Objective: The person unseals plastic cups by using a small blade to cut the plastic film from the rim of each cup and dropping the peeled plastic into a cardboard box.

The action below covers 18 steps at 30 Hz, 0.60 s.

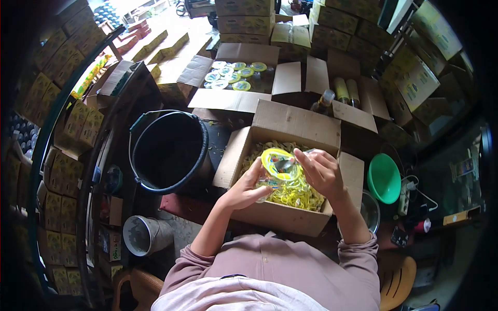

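Note:
My left hand [247, 187] is closed around a clear plastic cup [263, 193], tilted so that its yellow-printed lid film [276, 155] faces up and toward me. In my right hand [322, 173] is what looks like a shiny metal spoon [283, 164], its tip against the lid; the fingers hide most of its handle. Both hands are above an open cardboard box [290, 220]. Inside it lies a heap of thin yellow strips [298, 198], with paler scraps toward the back.
A black bucket [203, 136] stands left of the box, with a white pail [139, 236] lower down. Behind are a carton of lidded cups [241, 73] and a carton with bottles [342, 92]. A green bowl [384, 178] and a power strip [403, 201] are at right.

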Each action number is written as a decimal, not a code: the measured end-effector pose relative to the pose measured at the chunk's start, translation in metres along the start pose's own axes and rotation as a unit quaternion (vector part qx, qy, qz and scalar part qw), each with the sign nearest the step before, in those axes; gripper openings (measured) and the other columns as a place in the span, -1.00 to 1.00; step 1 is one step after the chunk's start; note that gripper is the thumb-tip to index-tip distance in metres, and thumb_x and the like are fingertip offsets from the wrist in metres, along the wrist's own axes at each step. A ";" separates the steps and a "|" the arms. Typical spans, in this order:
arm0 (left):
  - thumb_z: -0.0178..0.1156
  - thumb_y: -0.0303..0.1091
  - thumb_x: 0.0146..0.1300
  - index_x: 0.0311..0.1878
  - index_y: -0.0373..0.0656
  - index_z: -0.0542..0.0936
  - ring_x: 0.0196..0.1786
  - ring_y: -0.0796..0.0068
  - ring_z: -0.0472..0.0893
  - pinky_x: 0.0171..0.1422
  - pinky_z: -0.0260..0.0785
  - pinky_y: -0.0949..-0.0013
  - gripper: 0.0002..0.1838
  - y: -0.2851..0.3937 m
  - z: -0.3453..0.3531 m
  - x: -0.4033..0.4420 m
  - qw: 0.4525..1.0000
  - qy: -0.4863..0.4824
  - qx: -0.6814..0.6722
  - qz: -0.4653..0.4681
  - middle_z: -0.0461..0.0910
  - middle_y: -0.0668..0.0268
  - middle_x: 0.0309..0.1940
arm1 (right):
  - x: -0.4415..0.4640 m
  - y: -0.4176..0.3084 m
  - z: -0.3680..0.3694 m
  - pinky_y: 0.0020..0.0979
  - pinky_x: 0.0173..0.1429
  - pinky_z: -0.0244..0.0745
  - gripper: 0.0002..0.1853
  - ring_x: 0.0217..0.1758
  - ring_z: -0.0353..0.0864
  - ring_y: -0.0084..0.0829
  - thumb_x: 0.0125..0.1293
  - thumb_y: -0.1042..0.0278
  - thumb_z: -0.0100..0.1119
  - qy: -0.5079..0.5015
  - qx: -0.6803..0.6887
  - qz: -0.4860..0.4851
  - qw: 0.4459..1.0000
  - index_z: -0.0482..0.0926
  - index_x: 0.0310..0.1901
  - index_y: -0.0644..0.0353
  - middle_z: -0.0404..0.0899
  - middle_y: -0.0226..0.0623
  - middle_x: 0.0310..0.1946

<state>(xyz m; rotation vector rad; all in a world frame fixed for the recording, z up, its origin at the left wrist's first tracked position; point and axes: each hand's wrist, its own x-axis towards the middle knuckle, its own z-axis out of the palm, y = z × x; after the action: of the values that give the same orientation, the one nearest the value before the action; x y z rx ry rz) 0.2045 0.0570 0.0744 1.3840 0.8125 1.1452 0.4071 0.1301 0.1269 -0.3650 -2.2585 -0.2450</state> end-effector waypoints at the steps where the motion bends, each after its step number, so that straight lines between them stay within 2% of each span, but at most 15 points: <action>1: 0.12 -0.45 0.06 0.27 -0.33 0.01 0.25 0.41 0.22 0.35 -0.04 0.31 -0.28 -0.003 0.005 -0.001 1.000 0.025 -0.015 0.011 0.26 0.16 0.12 | 0.000 -0.001 0.000 -0.44 -0.25 0.48 -0.46 -0.48 0.49 -0.53 -0.05 0.55 0.15 -0.003 0.003 -0.004 1.000 0.41 0.08 0.31 0.46 -0.44 -0.57; 6: 0.33 -0.37 -0.09 0.10 -0.31 0.23 0.03 0.38 0.48 0.14 0.29 0.35 -0.32 0.013 0.021 0.006 0.985 0.084 0.135 0.073 0.47 0.14 -0.08 | -0.004 -0.004 0.004 -0.45 -0.20 0.49 -0.46 -0.47 0.49 -0.57 -0.02 0.54 0.16 0.009 0.003 0.005 1.000 0.39 0.10 0.30 0.47 -0.45 -0.58; 9: 0.38 -0.36 -0.13 0.03 -0.30 0.29 -0.09 0.41 0.55 0.03 0.38 0.40 -0.35 0.016 0.025 0.008 0.971 0.123 0.196 0.058 0.54 0.16 -0.19 | -0.006 -0.005 0.002 -0.45 -0.19 0.49 -0.46 -0.46 0.50 -0.57 -0.01 0.54 0.16 0.010 0.002 0.008 1.000 0.39 0.10 0.30 0.48 -0.44 -0.58; 17: 0.30 -0.44 -0.12 0.08 -0.29 0.29 -0.06 0.50 0.49 0.06 0.33 0.41 -0.37 0.002 0.022 0.006 0.996 0.017 0.083 0.004 0.49 0.22 -0.15 | -0.011 -0.006 0.002 -0.45 -0.22 0.48 -0.45 -0.46 0.51 -0.56 -0.03 0.56 0.17 0.026 0.018 0.007 0.999 0.39 0.10 0.32 0.49 -0.43 -0.57; 18: 0.28 -0.50 -0.11 -0.07 -0.26 0.42 -0.30 0.65 0.49 -0.15 0.37 0.54 -0.55 0.000 0.024 0.006 0.996 0.040 0.070 0.028 0.52 0.37 -0.32 | -0.012 -0.006 0.001 -0.45 -0.23 0.48 -0.45 -0.46 0.51 -0.56 -0.03 0.56 0.18 0.022 0.020 0.008 1.000 0.39 0.10 0.32 0.49 -0.42 -0.57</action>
<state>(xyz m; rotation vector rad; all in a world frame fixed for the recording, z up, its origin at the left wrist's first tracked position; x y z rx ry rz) 0.2289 0.0551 0.0769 1.4923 0.9306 1.2121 0.4113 0.1223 0.1169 -0.3535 -2.2136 -0.1977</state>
